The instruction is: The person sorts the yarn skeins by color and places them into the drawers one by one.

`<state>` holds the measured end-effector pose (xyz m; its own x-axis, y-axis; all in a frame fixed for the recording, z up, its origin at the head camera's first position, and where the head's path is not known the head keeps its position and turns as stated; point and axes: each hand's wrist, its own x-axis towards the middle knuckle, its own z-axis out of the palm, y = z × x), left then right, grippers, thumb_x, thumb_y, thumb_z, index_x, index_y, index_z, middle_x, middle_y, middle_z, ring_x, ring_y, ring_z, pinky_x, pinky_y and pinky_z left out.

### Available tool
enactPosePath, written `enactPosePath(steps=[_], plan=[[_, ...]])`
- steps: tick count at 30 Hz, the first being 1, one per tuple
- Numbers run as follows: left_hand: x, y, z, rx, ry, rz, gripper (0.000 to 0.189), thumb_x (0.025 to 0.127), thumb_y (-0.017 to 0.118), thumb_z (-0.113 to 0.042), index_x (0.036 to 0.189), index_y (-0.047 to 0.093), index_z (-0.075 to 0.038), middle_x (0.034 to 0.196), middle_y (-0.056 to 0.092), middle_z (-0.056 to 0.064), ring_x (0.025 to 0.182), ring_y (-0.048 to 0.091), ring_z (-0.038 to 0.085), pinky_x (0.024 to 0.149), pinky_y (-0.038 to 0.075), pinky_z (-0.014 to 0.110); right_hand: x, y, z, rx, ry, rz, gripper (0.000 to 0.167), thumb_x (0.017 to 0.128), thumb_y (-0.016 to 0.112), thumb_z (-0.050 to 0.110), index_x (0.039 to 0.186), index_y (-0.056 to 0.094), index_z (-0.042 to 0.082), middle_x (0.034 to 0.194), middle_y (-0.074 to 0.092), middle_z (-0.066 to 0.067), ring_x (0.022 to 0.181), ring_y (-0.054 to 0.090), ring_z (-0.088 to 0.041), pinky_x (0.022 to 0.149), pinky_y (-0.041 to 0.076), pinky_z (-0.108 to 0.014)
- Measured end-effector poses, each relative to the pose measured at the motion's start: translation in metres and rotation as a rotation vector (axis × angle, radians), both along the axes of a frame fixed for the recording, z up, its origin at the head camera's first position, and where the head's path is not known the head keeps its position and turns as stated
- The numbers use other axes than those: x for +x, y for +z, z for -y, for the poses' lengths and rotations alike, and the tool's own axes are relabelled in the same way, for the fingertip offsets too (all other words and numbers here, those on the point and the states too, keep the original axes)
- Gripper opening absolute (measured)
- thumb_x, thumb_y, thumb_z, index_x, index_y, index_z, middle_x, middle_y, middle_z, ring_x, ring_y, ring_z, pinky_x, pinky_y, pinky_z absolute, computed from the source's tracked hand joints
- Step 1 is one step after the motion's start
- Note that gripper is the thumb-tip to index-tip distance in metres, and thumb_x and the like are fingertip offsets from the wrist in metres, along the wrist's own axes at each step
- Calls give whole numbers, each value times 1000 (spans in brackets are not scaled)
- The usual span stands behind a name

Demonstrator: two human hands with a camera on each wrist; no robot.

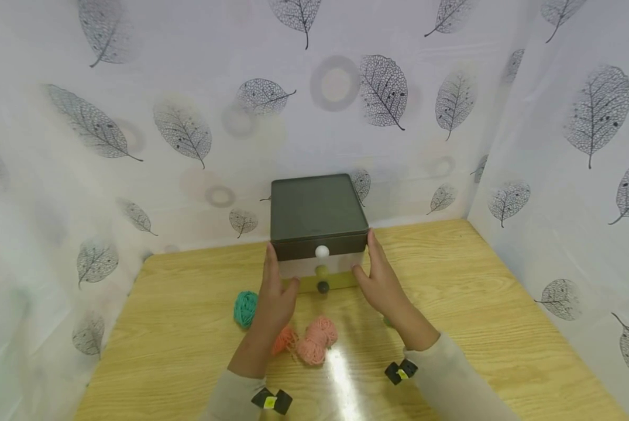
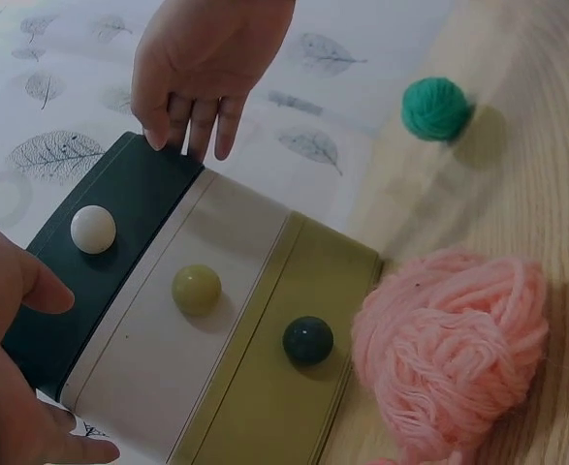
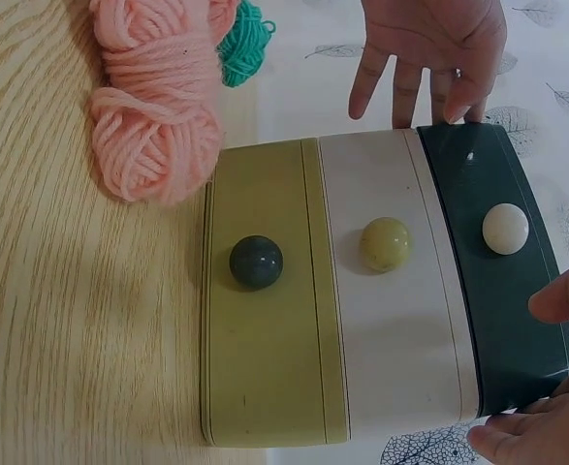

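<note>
A drawer box (image 1: pixel 318 210) stands toward the back of the table, its layers dark green, white and olive. White (image 1: pixel 322 251), olive (image 1: pixel 322 271) and dark green (image 1: pixel 322 287) round knobs line its front. My left hand (image 1: pixel 278 301) touches the left side with extended fingers, thumb toward the front. At the opposite side, my right hand (image 1: pixel 380 283) rests straight fingers against the box, its thumb apart from the front face in the right wrist view (image 3: pixel 555 358). The fingertips beyond the box's sides are partly hidden.
Pink yarn (image 1: pixel 316 340) lies before the box, with orange-pink yarn (image 1: pixel 284 339) beside it. Left of my left hand is a teal yarn ball (image 1: pixel 246 309). Another green ball (image 2: pixel 436 108) lies by my right wrist. Leaf-patterned sheeting (image 1: pixel 335 128) rises behind the wooden table (image 1: pixel 177 327).
</note>
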<state>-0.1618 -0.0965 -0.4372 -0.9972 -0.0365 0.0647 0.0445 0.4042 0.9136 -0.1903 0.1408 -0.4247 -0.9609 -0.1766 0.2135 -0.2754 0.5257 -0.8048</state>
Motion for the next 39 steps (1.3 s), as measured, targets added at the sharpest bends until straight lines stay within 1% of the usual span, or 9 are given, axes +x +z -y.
enactPosePath(steps=[5, 10, 14, 18, 23, 26, 31, 35, 39], plan=[[-1, 1, 1, 8, -14, 0, 88, 103, 50, -23, 153, -16, -51, 168, -11, -19, 159, -3, 19, 129, 9, 52, -2, 0, 0, 2, 1, -4, 85, 103, 53, 16, 162, -8, 14, 171, -2, -10, 158, 5, -34, 128, 12, -56], [-1, 2, 2, -8, -24, -7, 86, 104, 49, -22, 156, -16, -45, 169, -11, -15, 159, -3, 20, 129, 9, 52, -3, -1, 0, 0, 1, -3, 86, 102, 53, 17, 162, -8, 15, 171, -1, -10, 158, 5, -34, 128, 12, -57], [-3, 1, 5, -4, -28, -24, 83, 104, 46, -19, 160, -12, -36, 170, -8, -11, 159, -2, 21, 129, 8, 52, -3, -1, -1, 7, -2, 0, 86, 103, 53, 17, 162, -9, 16, 171, 0, -10, 158, 6, -35, 127, 13, -58], [-5, 1, 9, 10, -35, -45, 80, 105, 44, -18, 161, -9, -37, 171, -4, -8, 159, 2, 23, 129, 10, 52, -3, -2, -1, -8, 0, 0, 87, 102, 54, 17, 163, -8, 17, 171, 0, -10, 157, 13, -36, 127, 19, -56], [-5, 0, 12, 42, -43, -44, 80, 105, 46, -19, 159, -7, -43, 171, 1, -7, 159, 9, 26, 127, 18, 53, -4, -3, -1, -36, 12, -5, 87, 102, 54, 14, 163, -8, 16, 171, 0, -9, 156, 17, -36, 126, 24, -54], [-5, 0, 13, 65, -41, -45, 80, 104, 47, -17, 160, -4, -42, 171, 6, -4, 158, 15, 27, 126, 23, 53, -4, -4, -2, -44, 17, -23, 86, 101, 55, 12, 163, -6, 14, 171, 2, -10, 156, 18, -36, 125, 26, -53], [-10, 2, 17, 88, -25, -90, 74, 103, 48, -14, 163, 8, -33, 170, 14, -3, 156, 21, 25, 125, 28, 52, -6, -8, -4, -76, 37, -50, 84, 101, 54, 9, 163, -2, 12, 171, 7, -10, 155, 21, -35, 124, 29, -55], [-15, 3, 22, 145, -31, -116, 67, 104, 46, -12, 163, 17, -25, 169, 22, -2, 154, 28, 26, 121, 36, 50, -5, -13, -7, -103, 39, -35, 82, 100, 54, 7, 164, 3, 12, 171, 11, -11, 154, 24, -37, 123, 30, -56], [-17, 7, 27, 196, -55, -93, 63, 107, 46, -21, 162, 19, -34, 167, 25, -4, 151, 34, 28, 118, 40, 48, 0, -20, -9, -130, 11, 5, 77, 101, 55, 7, 163, 10, 6, 169, 16, -17, 152, 27, -40, 121, 32, -58]])
